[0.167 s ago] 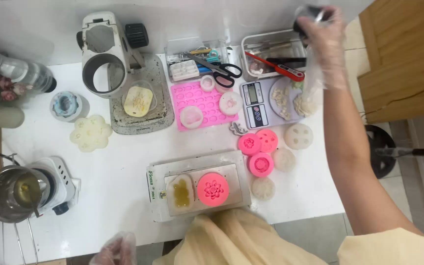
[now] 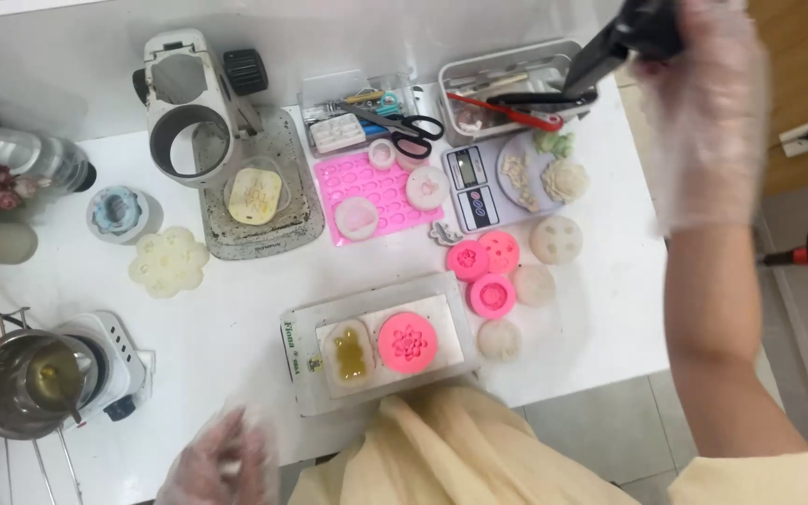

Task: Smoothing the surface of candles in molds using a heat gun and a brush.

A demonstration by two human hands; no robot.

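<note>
Gripping black tool [image 2: 624, 37], gloved right hand [image 2: 703, 112] raised far right above grey tray [image 2: 479, 70], fingers clamped round handle. Gloved left hand [image 2: 217, 463] blurred at near table edge, finger state unclear. Clear rectangular package [image 2: 381, 341], green label on left side, sits near centre. Bare white tabletop [image 2: 226, 327] left of it.

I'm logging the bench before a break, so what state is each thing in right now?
Right hand: gloved, raised, grip closed on a black tool.
Left hand: gloved, holding nothing, at the table's near edge.
Metal pot: on the small hotplate, yellowish liquid inside.
Clear mould: filled with yellowish liquid.
Round pink mould: beside it on the same tray, contents unclear.
Scissors: closed, lying flat.
</note>
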